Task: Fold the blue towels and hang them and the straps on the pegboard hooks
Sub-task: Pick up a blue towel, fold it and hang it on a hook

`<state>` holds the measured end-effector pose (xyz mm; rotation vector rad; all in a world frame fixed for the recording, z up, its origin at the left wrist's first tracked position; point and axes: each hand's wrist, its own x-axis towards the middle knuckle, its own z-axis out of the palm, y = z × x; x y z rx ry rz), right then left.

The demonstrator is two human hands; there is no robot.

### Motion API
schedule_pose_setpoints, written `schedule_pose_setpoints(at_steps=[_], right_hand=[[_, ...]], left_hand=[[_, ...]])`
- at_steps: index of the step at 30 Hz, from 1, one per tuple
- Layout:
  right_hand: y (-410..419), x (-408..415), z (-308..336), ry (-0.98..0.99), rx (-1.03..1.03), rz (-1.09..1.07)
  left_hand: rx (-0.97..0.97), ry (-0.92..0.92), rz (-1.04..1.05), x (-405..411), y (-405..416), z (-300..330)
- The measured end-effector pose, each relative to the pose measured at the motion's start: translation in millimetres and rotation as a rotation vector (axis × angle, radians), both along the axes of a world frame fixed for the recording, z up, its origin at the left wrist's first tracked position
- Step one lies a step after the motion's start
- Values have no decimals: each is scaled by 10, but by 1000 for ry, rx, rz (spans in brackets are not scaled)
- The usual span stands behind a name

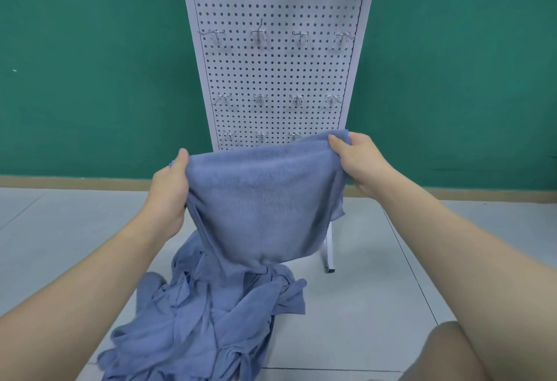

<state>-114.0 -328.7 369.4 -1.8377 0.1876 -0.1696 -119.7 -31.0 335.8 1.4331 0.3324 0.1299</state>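
**Holding a doubled towel up before the pegboard**

Stretching a blue towel (265, 199) between both hands, the person holds it at chest height in front of the white pegboard (277, 64). The left hand (168, 187) grips the upper left corner, thumb over the near face and the other fingers curled behind the cloth; the right hand (358, 160) pinches the upper right corner the same way, a little higher. The top edge shows several stacked layers, so the towel looks folded at least once already. Held by the two top corners, the cloth hangs by its own weight and smooths out, which probably keeps the edges aligned for another fold or for draping over a hook.

Its lower end dips toward the pile of blue cloth (211, 320) on the grey floor (376, 305); whether it touches the pile I cannot tell. The pile lies loose and crumpled just in front of the pegboard's foot (330, 260), close to hand for picking up the next piece. Narrow strips run through it that may be the straps, but they are the same blue and cannot be told apart with certainty.

No bin, basket or tray is in view. The only holders are the metal hooks (259, 35), set in rows across the board, and every hook that shows is bare. By that, the hanging has not yet begun.
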Motion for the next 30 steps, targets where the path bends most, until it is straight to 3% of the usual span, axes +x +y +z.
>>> schedule_pose_setpoints(at_steps=[6, 13, 19, 30], right_hand=[[11, -56, -56, -4, 56, -23], [-2, -95, -59, 68, 171, 71], [-128, -78, -92, 59, 62, 54], [-471, -134, -261, 60, -6, 7]], left_hand=[[-174, -6, -48, -81, 115, 8], [-180, -8, -231, -88, 240, 18], [-29, -97, -88, -6, 207, -28], [66, -154, -152, 117, -148, -106]])
